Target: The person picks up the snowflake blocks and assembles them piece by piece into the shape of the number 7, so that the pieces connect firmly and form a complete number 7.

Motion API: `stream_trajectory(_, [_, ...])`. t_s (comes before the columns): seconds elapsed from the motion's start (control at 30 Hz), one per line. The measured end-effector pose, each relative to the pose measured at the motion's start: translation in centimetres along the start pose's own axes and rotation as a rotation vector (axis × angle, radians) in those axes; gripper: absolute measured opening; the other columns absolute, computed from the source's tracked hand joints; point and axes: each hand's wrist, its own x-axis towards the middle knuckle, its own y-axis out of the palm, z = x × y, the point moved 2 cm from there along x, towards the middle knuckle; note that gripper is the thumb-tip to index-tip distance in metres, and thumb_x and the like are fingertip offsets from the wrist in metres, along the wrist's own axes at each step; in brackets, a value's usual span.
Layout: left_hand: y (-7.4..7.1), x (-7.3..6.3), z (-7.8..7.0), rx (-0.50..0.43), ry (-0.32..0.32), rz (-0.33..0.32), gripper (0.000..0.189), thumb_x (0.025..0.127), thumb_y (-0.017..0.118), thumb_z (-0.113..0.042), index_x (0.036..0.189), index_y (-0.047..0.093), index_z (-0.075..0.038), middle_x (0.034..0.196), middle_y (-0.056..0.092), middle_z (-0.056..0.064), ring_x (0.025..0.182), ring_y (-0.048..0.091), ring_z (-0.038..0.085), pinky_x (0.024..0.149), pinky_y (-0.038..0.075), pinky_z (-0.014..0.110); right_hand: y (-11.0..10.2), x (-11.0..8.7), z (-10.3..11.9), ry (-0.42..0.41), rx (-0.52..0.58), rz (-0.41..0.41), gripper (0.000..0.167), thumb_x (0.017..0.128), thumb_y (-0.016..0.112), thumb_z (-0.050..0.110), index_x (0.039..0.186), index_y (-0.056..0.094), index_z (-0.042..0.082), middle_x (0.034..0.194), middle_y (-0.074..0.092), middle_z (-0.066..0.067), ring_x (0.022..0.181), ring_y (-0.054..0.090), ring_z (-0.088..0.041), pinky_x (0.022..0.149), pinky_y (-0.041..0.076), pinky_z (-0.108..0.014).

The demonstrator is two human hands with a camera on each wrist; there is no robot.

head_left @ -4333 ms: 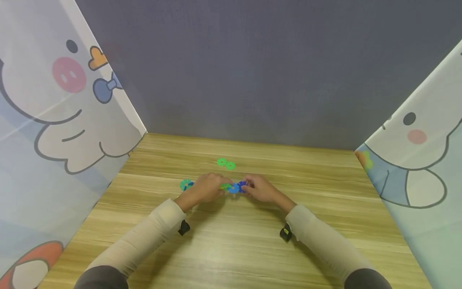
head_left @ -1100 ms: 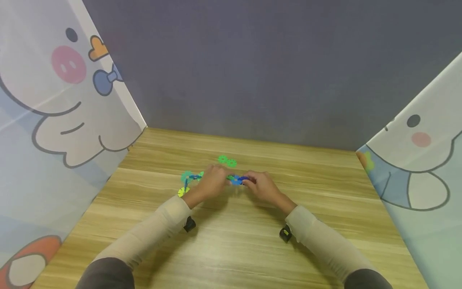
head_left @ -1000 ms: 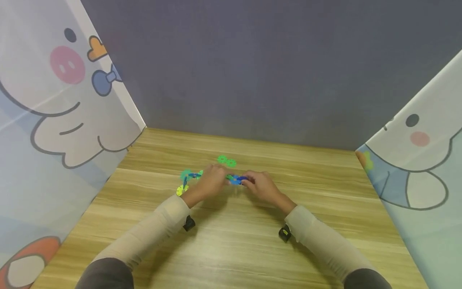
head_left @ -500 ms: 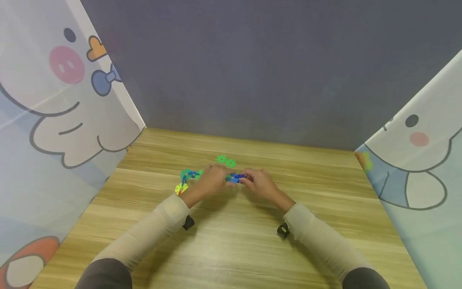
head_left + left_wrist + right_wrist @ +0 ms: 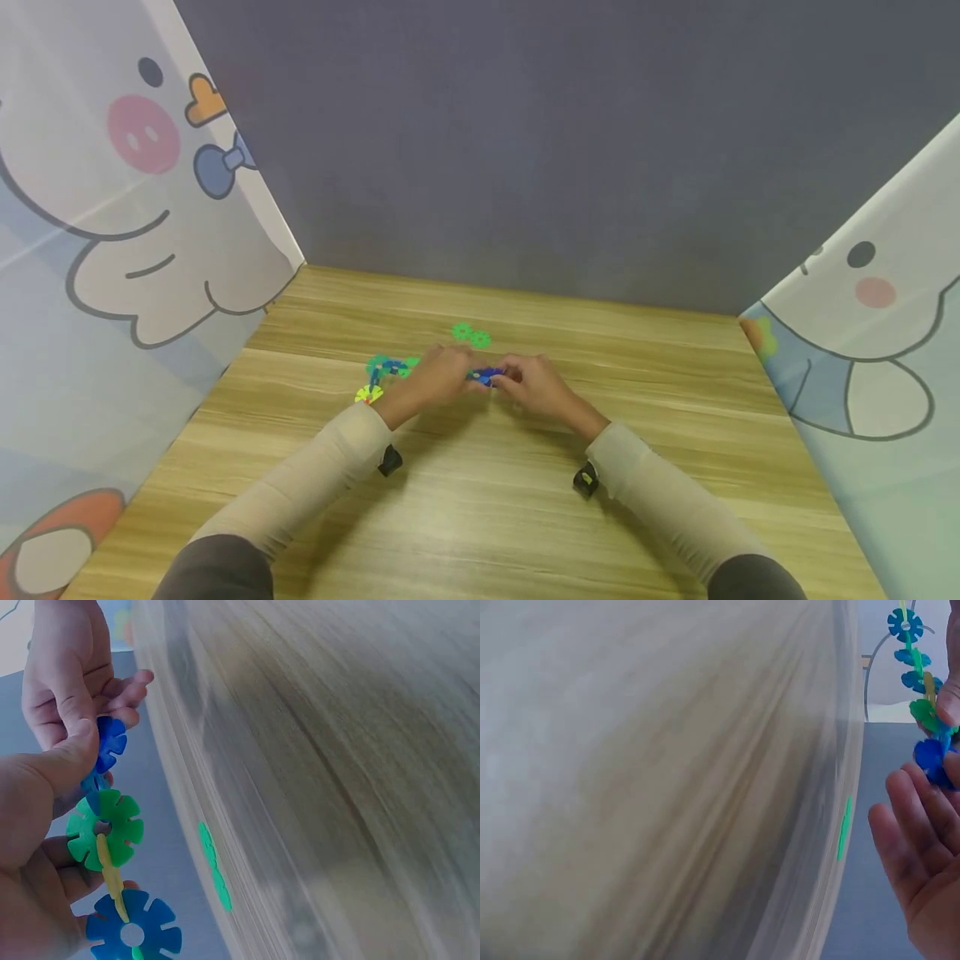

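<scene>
A chain of interlocking snowflake discs runs through both hands above the table. My left hand [image 5: 438, 377] pinches it close to a light blue disc [image 5: 91, 793]. With thumb and fingertips my right hand [image 5: 542, 387] holds the dark blue disc [image 5: 111, 741] at the chain's right end; it touches the light blue one. Beyond the left thumb follow a green disc [image 5: 124, 832], a yellow disc seen on edge [image 5: 111, 874] and a blue disc [image 5: 161, 930]. The chain's far part, with a teal disc [image 5: 377, 365] and a bright yellow disc [image 5: 368, 394], hangs left of the left wrist.
Two green discs [image 5: 480, 339] lie side by side on the wooden table [image 5: 480, 508], beyond the hands. A grey panel [image 5: 510, 150] stands behind the table. Printed cartoon panels [image 5: 172, 242] stand at both sides.
The chain's left part has swung out leftward, and its yellow disc shows by the left wrist. The dark blue disc has turned and the hands are slightly closer together. Both green discs stay put.
</scene>
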Motion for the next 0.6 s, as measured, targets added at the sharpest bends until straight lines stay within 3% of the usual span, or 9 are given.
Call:
stream_trajectory(0.27, [-0.2, -0.6, 0.6, 0.05, -0.033, -0.003, 0.038, 0.091, 0.075, -0.04, 0.124, 0.075, -0.02, 0.109, 0.077, 0.002, 0.097, 0.072, 0.022, 0.089, 0.058, 0.054, -0.4, 0.6, -0.3, 0.082, 0.066, 0.116, 0.014, 0.1, 0.059, 0.012, 0.105, 0.072, 0.011, 0.09, 0.077, -0.008, 0.054, 0.062, -0.014, 0.052, 0.053, -0.025])
stream_trajectory(0.43, [-0.1, -0.8, 1.0, 0.06, -0.036, -0.009, 0.042, 0.09, 0.075, -0.042, 0.124, 0.074, -0.018, 0.116, 0.077, 0.004, 0.105, 0.072, 0.025, 0.096, 0.055, 0.057, -0.5, 1.4, -0.6, 0.08, 0.018, 0.123, 0.016, 0.097, 0.058, 0.007, 0.107, 0.071, 0.007, 0.095, 0.077, -0.008, 0.072, 0.066, -0.01, 0.066, 0.057, -0.024])
stream_trajectory(0.6, [-0.1, -0.9, 1.0, 0.054, -0.058, 0.007, 0.045, 0.09, 0.076, -0.042, 0.127, 0.073, -0.016, 0.122, 0.075, 0.006, 0.112, 0.071, 0.027, 0.101, 0.052, 0.061, -0.5, 2.2, -1.1, 0.106, 0.001, 0.119, 0.017, 0.099, 0.059, 0.01, 0.112, 0.07, 0.006, 0.105, 0.075, -0.01, 0.089, 0.071, -0.017, 0.082, 0.061, -0.03])
